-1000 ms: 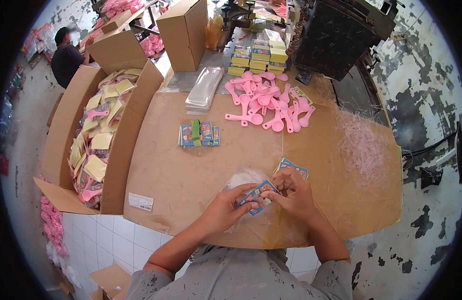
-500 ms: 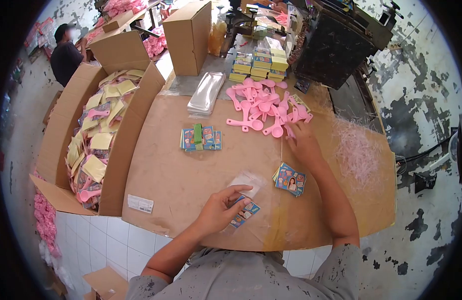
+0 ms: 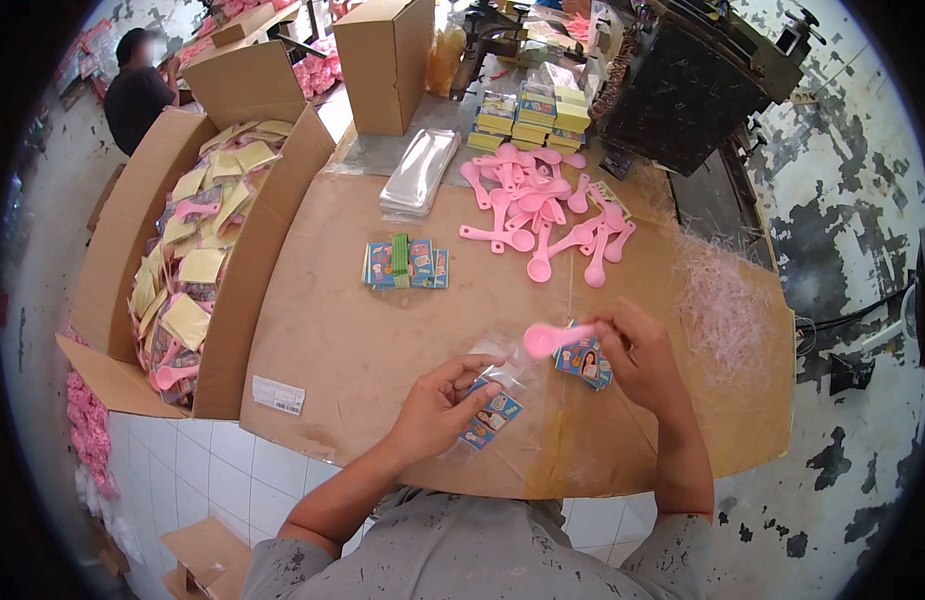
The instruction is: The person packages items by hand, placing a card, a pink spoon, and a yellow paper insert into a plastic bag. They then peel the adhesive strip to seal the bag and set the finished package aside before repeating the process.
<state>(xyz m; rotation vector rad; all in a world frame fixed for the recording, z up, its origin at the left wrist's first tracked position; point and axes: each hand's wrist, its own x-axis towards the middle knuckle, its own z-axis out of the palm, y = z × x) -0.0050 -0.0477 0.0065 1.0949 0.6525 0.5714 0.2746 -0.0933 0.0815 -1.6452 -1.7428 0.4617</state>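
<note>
My left hand (image 3: 440, 408) pinches a clear plastic bag (image 3: 503, 377) with a blue printed card (image 3: 492, 417) inside it, low over the table. The bag's mouth points up and to the right. My right hand (image 3: 637, 358) grips a pink measuring spoon (image 3: 555, 339) by its handle, bowl toward the bag and a short way apart from it. Under the spoon and right fingers lies a small stack of blue cards (image 3: 588, 368), partly covered. A pile of pink spoons (image 3: 530, 202) lies farther back on the table.
A cardboard box (image 3: 244, 270) full of packed bags stands at the left. On the table (image 3: 322, 350) are a banded card bundle (image 3: 400, 262), clear bags (image 3: 420, 172), card stacks (image 3: 535, 110) and pink shreds (image 3: 722, 300). A black machine (image 3: 682, 90) stands behind. A person (image 3: 137, 95) is at far left.
My right hand has taken a pink spoon from the pile and brought it back toward the bag. My left hand has lifted the bag's mouth slightly.
</note>
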